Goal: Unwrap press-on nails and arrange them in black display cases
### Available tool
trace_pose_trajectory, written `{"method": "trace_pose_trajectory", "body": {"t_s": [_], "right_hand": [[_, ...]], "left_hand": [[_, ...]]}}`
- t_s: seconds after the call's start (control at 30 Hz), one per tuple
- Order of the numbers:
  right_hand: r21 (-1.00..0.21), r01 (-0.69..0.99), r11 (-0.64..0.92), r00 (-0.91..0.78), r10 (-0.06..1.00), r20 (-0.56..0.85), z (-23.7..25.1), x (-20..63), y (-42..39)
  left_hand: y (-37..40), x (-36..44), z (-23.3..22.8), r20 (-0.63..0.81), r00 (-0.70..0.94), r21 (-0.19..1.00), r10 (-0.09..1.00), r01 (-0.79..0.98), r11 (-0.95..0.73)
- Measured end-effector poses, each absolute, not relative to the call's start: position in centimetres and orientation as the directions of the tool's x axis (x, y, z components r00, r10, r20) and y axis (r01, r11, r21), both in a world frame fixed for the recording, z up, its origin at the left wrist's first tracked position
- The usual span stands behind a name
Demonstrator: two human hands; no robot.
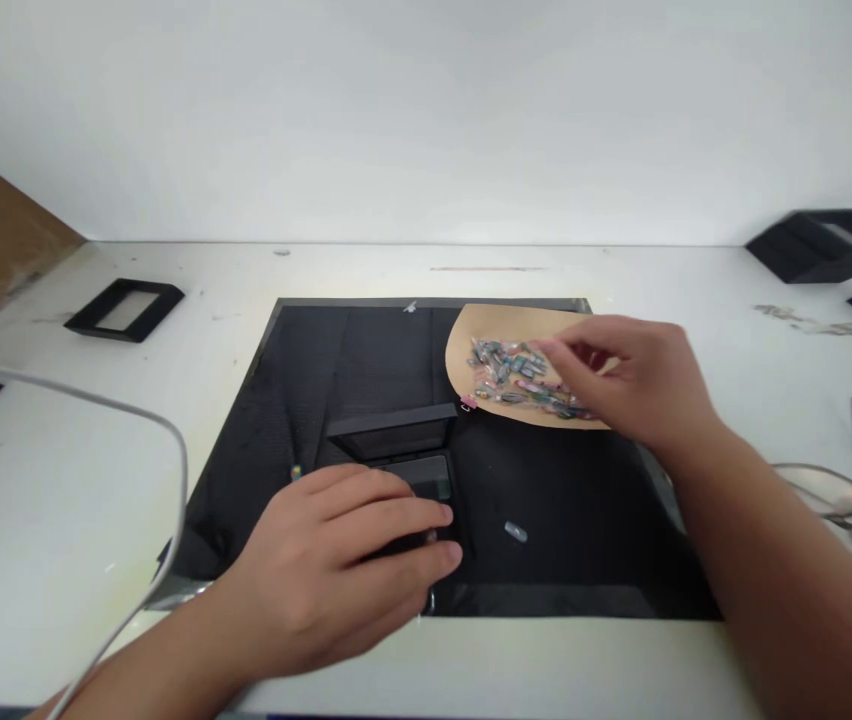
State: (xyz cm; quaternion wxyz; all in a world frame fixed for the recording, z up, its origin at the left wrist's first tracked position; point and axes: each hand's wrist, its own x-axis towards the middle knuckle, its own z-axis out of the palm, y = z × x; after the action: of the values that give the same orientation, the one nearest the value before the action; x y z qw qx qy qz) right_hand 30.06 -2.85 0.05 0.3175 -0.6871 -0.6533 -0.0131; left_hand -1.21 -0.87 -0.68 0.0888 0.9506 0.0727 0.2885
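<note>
My left hand (343,560) lies across the front of an open black box (396,435), fingers stretched and apart, covering much of its base. The box's lid is tilted up at the back. To the right of that hand, one small pale-blue glossy piece (516,531), shaped like a false nail, rests on the black mat (546,490). My right hand (621,375) is over a tan rounded sheet (478,325), its thumb and fingers drawn together in a pinch; whatever they hold is hidden. Beside its fingertips are several small shiny coloured pieces (505,365), some apparently in clear plastic.
A white cable (171,430) loops along the left. Eyeglasses (823,490) lie at the right, partly behind my right forearm. Black frame-like boxes stand at the back left (124,310) and back right (823,245). A white wall (426,130) rises behind the table.
</note>
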Motion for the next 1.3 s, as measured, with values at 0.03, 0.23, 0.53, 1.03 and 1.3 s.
{"method": "trace_pose_trajectory", "body": {"t_s": [0.03,0.23,0.53,1.03,1.3], "right_hand": [[-0.402,0.915,0.016,0.133,0.931,0.340,-0.1,30.2,-2.8],[-0.271,0.959,-0.083,0.109,0.991,0.082,-0.6,30.2,-2.4],[-0.299,0.954,0.016,0.003,0.998,0.061,-1.0,30.4,-2.5],[-0.530,0.848,-0.010,0.098,0.985,0.139,-0.6,30.8,-2.7],[-0.690,0.719,0.085,0.139,0.955,0.262,-0.7,30.7,-2.9]], "left_hand": [[-0.9,-1.1,-0.6,0.533,0.824,0.214,0.193,0.090,-0.973],[-1.4,0.2,0.1,0.608,0.766,0.202,0.210,0.107,-0.974],[-1.3,0.1,-0.1,0.627,0.749,0.218,0.216,0.097,-0.971],[-1.0,-0.8,1.1,0.643,0.749,0.186,0.158,0.047,-0.981],[-1.0,-0.4,1.3,0.638,0.754,0.180,0.153,0.047,-0.982]]}}
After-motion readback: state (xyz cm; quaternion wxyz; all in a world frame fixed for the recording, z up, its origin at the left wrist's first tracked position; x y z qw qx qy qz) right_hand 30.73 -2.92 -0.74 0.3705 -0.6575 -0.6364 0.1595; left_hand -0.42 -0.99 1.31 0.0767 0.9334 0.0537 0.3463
